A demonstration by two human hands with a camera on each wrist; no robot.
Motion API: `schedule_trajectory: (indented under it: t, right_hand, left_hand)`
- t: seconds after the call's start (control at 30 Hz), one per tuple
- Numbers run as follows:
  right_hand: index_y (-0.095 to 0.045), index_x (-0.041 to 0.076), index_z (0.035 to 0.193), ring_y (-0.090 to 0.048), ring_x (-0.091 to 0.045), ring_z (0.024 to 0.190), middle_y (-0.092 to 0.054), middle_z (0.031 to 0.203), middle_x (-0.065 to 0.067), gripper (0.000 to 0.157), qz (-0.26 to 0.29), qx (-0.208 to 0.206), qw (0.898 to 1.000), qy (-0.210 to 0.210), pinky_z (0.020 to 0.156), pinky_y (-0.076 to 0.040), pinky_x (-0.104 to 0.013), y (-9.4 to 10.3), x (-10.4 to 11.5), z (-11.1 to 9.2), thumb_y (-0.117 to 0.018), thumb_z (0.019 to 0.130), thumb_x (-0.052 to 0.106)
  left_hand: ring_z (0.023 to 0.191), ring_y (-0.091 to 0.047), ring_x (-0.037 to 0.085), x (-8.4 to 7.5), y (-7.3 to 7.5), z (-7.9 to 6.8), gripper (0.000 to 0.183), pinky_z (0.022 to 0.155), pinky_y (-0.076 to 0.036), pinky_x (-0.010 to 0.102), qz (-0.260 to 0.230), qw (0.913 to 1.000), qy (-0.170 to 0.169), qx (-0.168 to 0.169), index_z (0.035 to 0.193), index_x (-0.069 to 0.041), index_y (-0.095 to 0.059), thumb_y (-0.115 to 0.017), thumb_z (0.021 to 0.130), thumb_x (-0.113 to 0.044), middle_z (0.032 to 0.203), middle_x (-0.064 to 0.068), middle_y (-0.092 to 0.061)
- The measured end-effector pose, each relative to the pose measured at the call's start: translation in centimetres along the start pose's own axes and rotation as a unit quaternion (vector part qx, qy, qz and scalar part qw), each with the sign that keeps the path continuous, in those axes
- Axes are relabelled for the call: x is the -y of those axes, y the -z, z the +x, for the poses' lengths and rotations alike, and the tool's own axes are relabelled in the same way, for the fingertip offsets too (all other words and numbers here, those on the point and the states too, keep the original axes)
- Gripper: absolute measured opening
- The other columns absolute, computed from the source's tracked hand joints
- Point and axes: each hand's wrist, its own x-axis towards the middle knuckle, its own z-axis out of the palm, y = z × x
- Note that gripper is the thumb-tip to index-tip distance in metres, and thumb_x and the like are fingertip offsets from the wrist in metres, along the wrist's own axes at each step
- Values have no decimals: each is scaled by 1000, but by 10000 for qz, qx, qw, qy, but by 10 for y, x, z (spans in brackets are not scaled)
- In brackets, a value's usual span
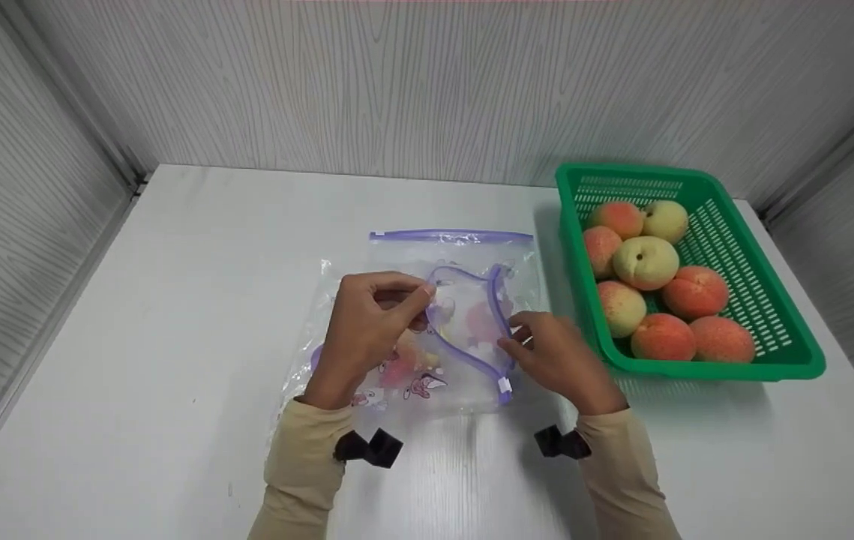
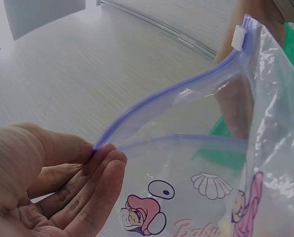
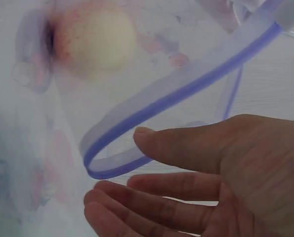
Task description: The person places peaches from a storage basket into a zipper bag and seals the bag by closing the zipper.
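Observation:
A clear zip bag point(image 1: 464, 360) with purple zip edges and cartoon prints has its mouth spread apart. My left hand point(image 1: 370, 322) pinches one zip edge between thumb and fingertips. At the opposite edge is my right hand point(image 1: 558, 356); in the right wrist view its thumb lies by the purple strip, with a gap between thumb and loosely bent fingers. A white slider point(image 2: 239, 38) sits at one end of the zip. Through the plastic shows a blurred peach point(image 3: 100, 42). Another zip bag point(image 1: 453, 236) lies flat behind, its purple strip at the far side.
To the right stands a green basket point(image 1: 696, 369) holding several peaches point(image 1: 646, 262). Both lie on a white table point(image 1: 149, 315), with pale wood-grain panels point(image 1: 367, 90) at the back and sides. Black wrist mounts point(image 1: 382, 448) project from the sleeves.

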Motion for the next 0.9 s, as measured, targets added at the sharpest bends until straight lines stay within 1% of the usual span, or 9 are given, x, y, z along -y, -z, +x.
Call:
schedule_trajectory:
  t: [0.07, 0.13, 0.3, 0.4, 0.5, 0.67, 0.77, 0.83, 0.9]
  right_hand:
    - [-73, -5, 100, -65, -22, 72, -70, 83, -11, 13, 78, 16, 9999, 66, 65, -58, -37, -1, -1, 1, -66, 96, 6]
    - [-74, -2, 94, -61, -19, 65, -67, 76, -7, 11, 328, -119, 9993, 97, 60, -56, -33, 1, -1, 1, -65, 96, 4]
    - [-74, 0, 100, -64, -20, 62, -68, 76, -8, 11, 1110, -730, 9910, 135, 56, -58, -28, 11, 4, -2, -65, 98, 6]
    - [-74, -1, 99, -64, -23, 62, -67, 75, -8, 10, 1447, -1058, 9832, 340, 55, -57, -25, 15, 5, -4, -66, 97, 4]
    - [-75, -1, 96, -63, -20, 59, -67, 74, -7, 8, 1707, -1385, 9738, 581, 53, -56, -23, 19, 7, -6, -67, 96, 2]
    - [-75, -1, 95, -62, -21, 58, -67, 73, -7, 8, 1853, -1887, 9603, 887, 54, -55, -20, 22, 10, -10, -68, 96, 2]
    - [-76, -1, 94, -63, -22, 58, -68, 72, -7, 8, 1881, -2147, 9535, 966, 55, -56, -19, 23, 12, -11, -69, 96, 3]
    - [-76, -1, 95, -63, -23, 59, -68, 73, -7, 8, 1911, -2238, 9509, 960, 55, -57, -20, 24, 12, -12, -70, 95, 3]
    - [-76, -1, 95, -64, -23, 59, -69, 73, -6, 8, 1905, -2239, 9512, 938, 56, -58, -20, 25, 12, -13, -70, 95, 3]
  left_hand:
    - [69, -72, 23, -1, 2, -1, 10, 68, -64, 34, -18, 10000, -54, -26, 95, -1, -79, -73, 93, -9, 83, 9, -75]
    - [69, -73, 23, -3, 6, -1, 11, 67, -64, 34, -61, 9998, -176, -55, 95, 2, -78, -72, 93, -7, 84, 10, -75]
    - [69, -73, 25, -12, 20, -5, 11, 65, -64, 35, -171, 9977, -604, -256, 96, 6, -76, -71, 93, -4, 85, 14, -74]
    - [69, -73, 27, -17, 27, -7, 10, 64, -64, 35, -215, 9962, -736, -405, 95, 5, -77, -72, 93, -4, 85, 15, -74]
    - [66, -73, 28, -21, 31, -10, 10, 63, -64, 36, -261, 9948, -830, -524, 95, 4, -77, -72, 92, -5, 83, 14, -74]
    - [64, -72, 28, -28, 34, -13, 13, 62, -64, 36, -406, 9914, -1071, -628, 95, 7, -76, -73, 92, -6, 81, 15, -73]
    - [65, -72, 28, -29, 35, -14, 13, 63, -64, 36, -495, 9893, -1196, -665, 96, 7, -76, -73, 92, -5, 82, 15, -73]
    - [66, -73, 28, -29, 35, -14, 12, 63, -64, 36, -544, 9889, -1218, -661, 96, 7, -76, -72, 92, -5, 83, 15, -73]
    - [66, -73, 28, -27, 36, -14, 13, 64, -64, 36, -566, 9891, -1202, -636, 97, 7, -75, -72, 93, -4, 83, 16, -73]
